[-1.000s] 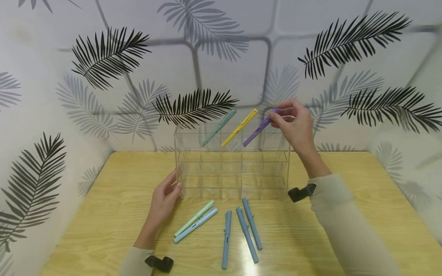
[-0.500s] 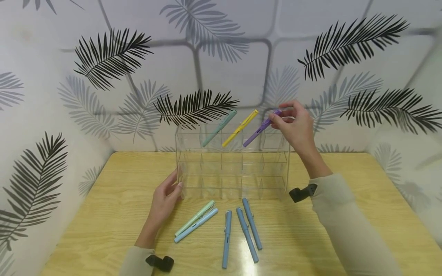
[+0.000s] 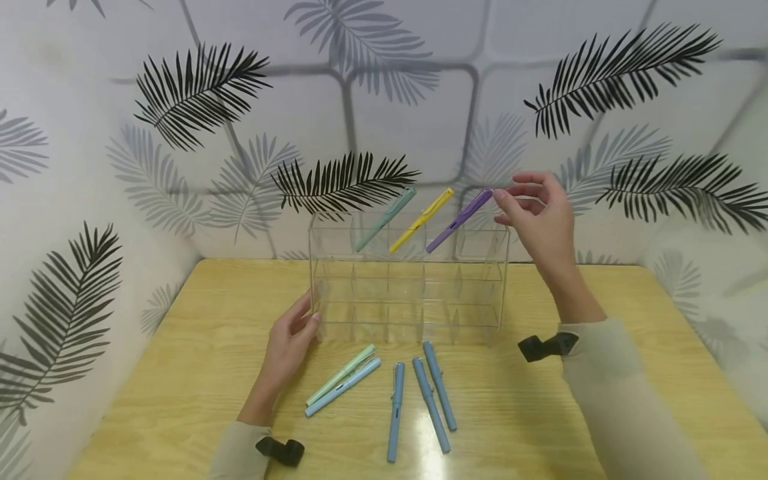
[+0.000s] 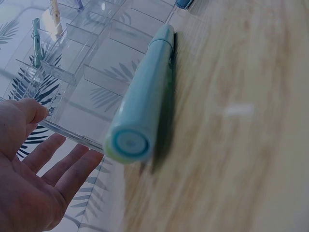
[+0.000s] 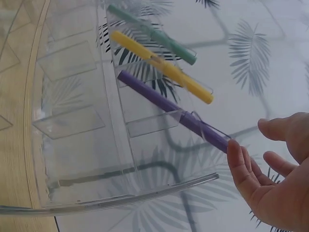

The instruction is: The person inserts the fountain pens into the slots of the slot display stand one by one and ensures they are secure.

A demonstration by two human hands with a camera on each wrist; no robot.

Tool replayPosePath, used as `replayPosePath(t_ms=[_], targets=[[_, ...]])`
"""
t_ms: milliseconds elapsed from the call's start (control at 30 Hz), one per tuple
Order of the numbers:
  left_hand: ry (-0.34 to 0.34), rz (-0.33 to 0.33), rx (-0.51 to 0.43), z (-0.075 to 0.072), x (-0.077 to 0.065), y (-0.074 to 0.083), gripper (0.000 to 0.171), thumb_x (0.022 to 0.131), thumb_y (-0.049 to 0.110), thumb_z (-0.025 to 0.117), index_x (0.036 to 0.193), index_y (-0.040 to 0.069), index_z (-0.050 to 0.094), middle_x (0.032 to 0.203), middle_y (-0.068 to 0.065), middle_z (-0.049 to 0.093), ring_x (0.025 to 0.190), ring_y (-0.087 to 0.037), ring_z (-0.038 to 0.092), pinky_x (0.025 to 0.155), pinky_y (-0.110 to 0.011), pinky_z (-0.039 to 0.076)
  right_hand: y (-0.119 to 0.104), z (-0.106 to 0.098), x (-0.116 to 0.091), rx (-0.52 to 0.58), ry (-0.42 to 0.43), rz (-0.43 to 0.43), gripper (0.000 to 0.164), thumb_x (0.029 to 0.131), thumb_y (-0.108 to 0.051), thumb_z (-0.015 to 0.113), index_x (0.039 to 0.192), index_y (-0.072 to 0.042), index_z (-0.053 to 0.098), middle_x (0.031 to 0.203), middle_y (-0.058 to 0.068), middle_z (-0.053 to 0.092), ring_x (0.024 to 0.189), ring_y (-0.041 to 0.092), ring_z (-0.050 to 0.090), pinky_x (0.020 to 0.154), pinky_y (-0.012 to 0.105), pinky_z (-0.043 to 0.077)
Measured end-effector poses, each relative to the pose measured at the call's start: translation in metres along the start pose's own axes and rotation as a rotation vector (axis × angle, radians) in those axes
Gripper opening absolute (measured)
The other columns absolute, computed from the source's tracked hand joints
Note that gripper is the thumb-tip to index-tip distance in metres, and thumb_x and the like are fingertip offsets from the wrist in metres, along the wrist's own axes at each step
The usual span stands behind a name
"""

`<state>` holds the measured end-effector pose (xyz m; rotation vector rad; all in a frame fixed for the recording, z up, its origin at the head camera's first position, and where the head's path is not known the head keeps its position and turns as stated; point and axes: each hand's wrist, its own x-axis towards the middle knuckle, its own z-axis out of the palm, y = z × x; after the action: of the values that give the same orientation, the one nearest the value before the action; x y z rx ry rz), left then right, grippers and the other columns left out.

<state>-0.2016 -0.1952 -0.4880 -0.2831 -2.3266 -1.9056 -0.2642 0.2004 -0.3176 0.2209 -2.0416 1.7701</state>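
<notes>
A clear acrylic pen organizer [image 3: 403, 313] with several tiers of compartments stands on the table. In its top row lean a green pen [image 3: 386, 220], a yellow pen [image 3: 422, 220] and a purple pen [image 3: 459, 221]. My left hand [image 3: 292, 338] grips the organizer's left side, thumb in front and fingers behind, as the left wrist view shows. My right hand [image 3: 543, 217] is at the top end of the purple pen; in the right wrist view a fingertip [image 5: 235, 147] is right at that end, while the thumb [image 5: 280, 128] stands apart from it.
In front of the organizer lie a light green pen [image 3: 341, 375] and a light blue pen [image 3: 343, 387], side by side. Several darker blue pens [image 3: 395, 412] lie to their right. A wall with a leaf pattern rises behind the wooden table [image 3: 198, 347].
My right hand has let go of the purple pen and moved a little to the right. The pen stays leaning in the top row. My left hand keeps its grip.
</notes>
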Motion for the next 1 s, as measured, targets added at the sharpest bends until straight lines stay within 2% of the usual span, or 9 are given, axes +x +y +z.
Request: replayPosePath(t_ms=[200, 333, 500, 600, 767, 1000], targets=[[0.008, 0.009, -0.001, 0.000, 0.001, 0.001, 0.050, 0.106, 0.012, 0.057, 0.155, 0.013, 0.046, 0.154, -0.016, 0.048, 0.124, -0.044, 0.060, 0.076, -0.040, 0.062, -0.006, -0.007, -0.023, 0.065, -0.025, -0.039, 0.029, 0.095, -0.012, 0.075, 0.120, -0.005, 0.062, 0.102, 0.013, 0.064, 0.081, 0.018, 0.069, 0.068, 0.029, 0.062], [0.019, 0.012, -0.006, -0.001, 0.002, 0.002, 0.050, 0.106, 0.012, 0.058, 0.155, 0.013, 0.047, 0.154, -0.015, 0.049, 0.125, -0.043, 0.060, 0.074, -0.039, 0.062, -0.003, -0.009, -0.041, 0.047, -0.041, -0.044, 0.028, 0.095, -0.010, 0.074, 0.120, -0.005, 0.063, 0.101, 0.012, 0.065, 0.079, 0.017, 0.069, 0.066, 0.028, 0.061], [0.017, -0.002, 0.006, 0.000, 0.003, 0.002, 0.050, 0.106, 0.013, 0.058, 0.155, 0.014, 0.048, 0.153, -0.015, 0.049, 0.127, -0.041, 0.059, 0.074, -0.039, 0.062, 0.007, -0.012, -0.064, -0.008, -0.040, -0.055, 0.028, 0.096, -0.007, 0.071, 0.123, -0.005, 0.062, 0.100, 0.011, 0.067, 0.078, 0.018, 0.070, 0.065, 0.028, 0.061], [0.020, -0.015, 0.015, 0.000, 0.002, 0.002, 0.050, 0.106, 0.014, 0.058, 0.155, 0.014, 0.047, 0.154, -0.015, 0.049, 0.128, -0.040, 0.059, 0.077, -0.041, 0.062, 0.015, -0.011, -0.079, -0.004, -0.041, -0.054, 0.026, 0.097, -0.005, 0.070, 0.121, -0.001, 0.062, 0.099, 0.010, 0.068, 0.079, 0.019, 0.071, 0.065, 0.027, 0.061], [0.019, -0.020, 0.013, 0.001, 0.001, 0.001, 0.051, 0.106, 0.015, 0.058, 0.156, 0.015, 0.046, 0.154, -0.015, 0.049, 0.129, -0.040, 0.058, 0.079, -0.043, 0.062, 0.031, -0.006, -0.104, 0.013, -0.063, -0.020, 0.023, 0.097, -0.003, 0.069, 0.118, 0.002, 0.064, 0.099, 0.010, 0.068, 0.080, 0.017, 0.069, 0.066, 0.026, 0.061], [0.026, -0.025, 0.007, 0.002, 0.001, 0.001, 0.050, 0.106, 0.012, 0.059, 0.155, 0.011, 0.047, 0.153, -0.018, 0.050, 0.127, -0.040, 0.059, 0.074, -0.035, 0.061, 0.053, 0.007, -0.136, -0.010, -0.106, 0.062, 0.022, 0.098, -0.003, 0.069, 0.118, 0.004, 0.063, 0.100, 0.011, 0.067, 0.080, 0.018, 0.069, 0.065, 0.028, 0.061]])
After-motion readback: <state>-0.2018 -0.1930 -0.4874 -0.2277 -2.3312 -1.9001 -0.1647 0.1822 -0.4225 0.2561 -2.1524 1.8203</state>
